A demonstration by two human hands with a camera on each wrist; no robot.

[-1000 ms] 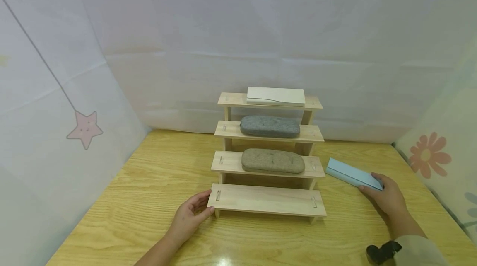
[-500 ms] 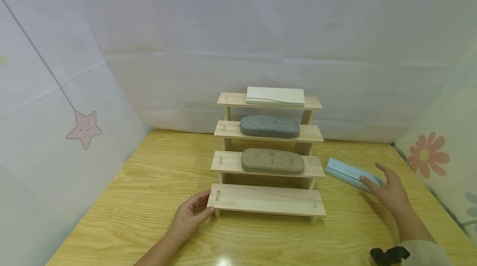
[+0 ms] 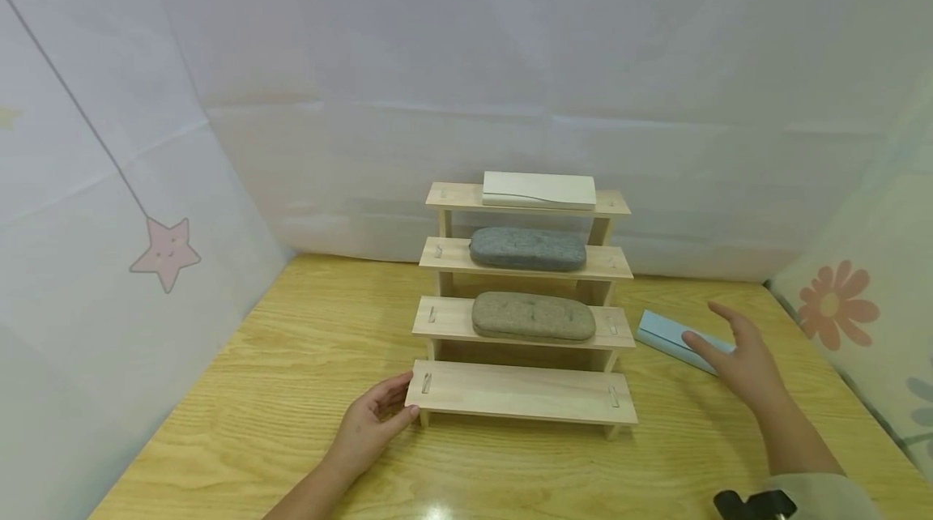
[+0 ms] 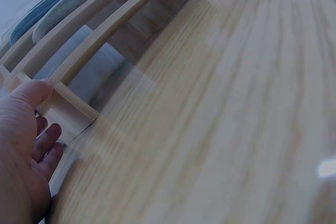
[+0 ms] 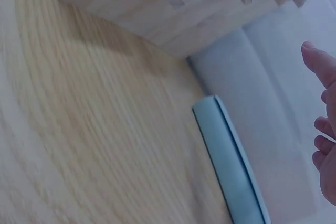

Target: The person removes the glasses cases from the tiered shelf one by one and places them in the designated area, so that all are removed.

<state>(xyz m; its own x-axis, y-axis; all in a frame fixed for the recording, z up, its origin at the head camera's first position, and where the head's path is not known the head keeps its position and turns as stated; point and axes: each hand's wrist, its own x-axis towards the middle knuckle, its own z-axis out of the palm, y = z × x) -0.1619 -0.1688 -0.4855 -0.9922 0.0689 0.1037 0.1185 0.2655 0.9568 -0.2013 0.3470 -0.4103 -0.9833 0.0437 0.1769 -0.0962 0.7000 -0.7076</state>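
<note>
In the head view, my left hand (image 3: 367, 428) holds the left end of the lowest step of a four-step wooden stand (image 3: 525, 392). The thumb lies at the front corner, as the left wrist view also shows. A light blue glasses case (image 3: 666, 339) rests on the table right of the stand. Over its near end hovers my right hand (image 3: 749, 366), thumb and forefinger spread wide. The right wrist view shows the fingers apart from the blue case (image 5: 228, 161). Three more glasses cases lie on the upper steps: brown fabric (image 3: 534, 316), grey fabric (image 3: 528, 249) and white (image 3: 538, 189) on top.
The stand is on a wood-grain table (image 3: 291, 358). Pale cloth (image 3: 350, 139) printed with a star and flowers hangs behind and on both sides. A black wrist device (image 3: 754, 505) sits by the right sleeve.
My right hand has let go of the blue glasses case, lifted and opened, then shifted slightly left above it. The case stays put, and my left hand keeps its place on the stand.
</note>
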